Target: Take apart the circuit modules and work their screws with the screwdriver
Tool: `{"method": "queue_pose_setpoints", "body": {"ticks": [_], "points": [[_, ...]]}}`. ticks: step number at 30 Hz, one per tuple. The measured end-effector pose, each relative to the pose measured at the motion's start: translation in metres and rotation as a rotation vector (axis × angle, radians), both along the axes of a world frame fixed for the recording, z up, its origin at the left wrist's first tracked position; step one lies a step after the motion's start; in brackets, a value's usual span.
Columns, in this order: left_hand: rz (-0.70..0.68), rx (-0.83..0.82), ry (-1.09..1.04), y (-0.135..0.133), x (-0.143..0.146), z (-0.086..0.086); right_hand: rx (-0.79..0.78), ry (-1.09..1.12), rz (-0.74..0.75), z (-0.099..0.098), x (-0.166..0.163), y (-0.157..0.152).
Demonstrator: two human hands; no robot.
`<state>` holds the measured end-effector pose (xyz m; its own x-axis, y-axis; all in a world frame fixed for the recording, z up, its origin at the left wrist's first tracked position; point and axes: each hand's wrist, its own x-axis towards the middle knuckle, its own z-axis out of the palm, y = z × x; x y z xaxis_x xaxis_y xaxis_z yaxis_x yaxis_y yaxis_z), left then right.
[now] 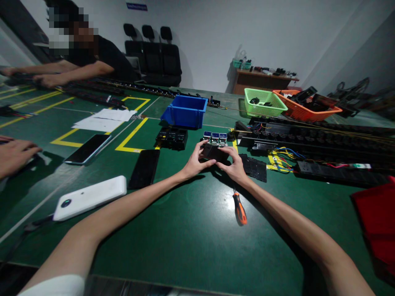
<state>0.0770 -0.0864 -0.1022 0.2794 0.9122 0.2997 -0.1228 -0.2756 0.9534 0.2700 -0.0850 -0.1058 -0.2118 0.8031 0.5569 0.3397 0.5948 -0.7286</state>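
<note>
Between my two hands, just above the green table, is a small black plastic housing (pixel 215 153). My left hand (pixel 199 158) grips its left end, thumb at the near side and fingers behind. On the right end, my right hand (pixel 233 164) holds it the same way. Right behind it stand small boards with blue-faced parts (pixel 215 136). Flat black plates (pixel 254 167) lie to the right of my right hand. Closer to me rests a screwdriver (pixel 240 209) with an orange and black handle. A black module block (pixel 172 137) sits to the left.
Left of my arms lie a black phone (pixel 144 168), a white power bank (pixel 91 198) and another phone (pixel 88 149). A blue bin (pixel 187 112), green basket (pixel 264 102) and orange basket (pixel 304 109) stand behind. Long black rails (pixel 311 144) with wires fill the right. A co-worker (pixel 101 57) leans at far left.
</note>
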Motion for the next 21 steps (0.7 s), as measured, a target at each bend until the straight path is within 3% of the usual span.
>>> {"method": "queue_pose_setpoints", "body": {"ticks": [8,21], "points": [[0.097,0.065,0.088,0.000,-0.001,-0.003,0.111,-0.161,-0.060,-0.001,-0.003,-0.002],[0.006,-0.078,-0.048,0.007,-0.002,-0.007,-0.122,0.056,-0.011,-0.002,-0.004,-0.001]]}}
